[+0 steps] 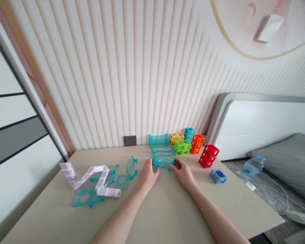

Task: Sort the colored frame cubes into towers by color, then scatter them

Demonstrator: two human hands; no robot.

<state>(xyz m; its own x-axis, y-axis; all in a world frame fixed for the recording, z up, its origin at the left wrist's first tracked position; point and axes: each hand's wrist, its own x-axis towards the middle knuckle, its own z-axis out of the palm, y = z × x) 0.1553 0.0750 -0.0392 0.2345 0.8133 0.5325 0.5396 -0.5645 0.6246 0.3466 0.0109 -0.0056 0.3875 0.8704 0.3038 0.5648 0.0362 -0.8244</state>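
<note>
Both hands grip a curved, see-through teal track piece (pixel 165 164) in the middle of the table. My left hand (pixel 148 173) pinches its left end, and my right hand (pixel 182 172) has thumb and fingers closed on its right end. Just behind lies more teal track (pixel 159 144), which reaches back to the wall; whether the held piece is joined to it I cannot tell. To the left of my left hand a loose curved teal piece (pixel 131 167) stands on edge, near a flat teal piece with a round hole (pixel 122 182).
Yellow (pixel 176 138), green (pixel 182 147), blue (pixel 189 134), orange (pixel 197 144) and red (pixel 208 156) open-sided blocks stand at the back right, with a pale blue block (pixel 218 176) nearer. A purple-and-white zigzag strip (pixel 101 179) lies over teal pieces on the left. A plastic bottle (pixel 252 166) is beyond the table's right edge.
</note>
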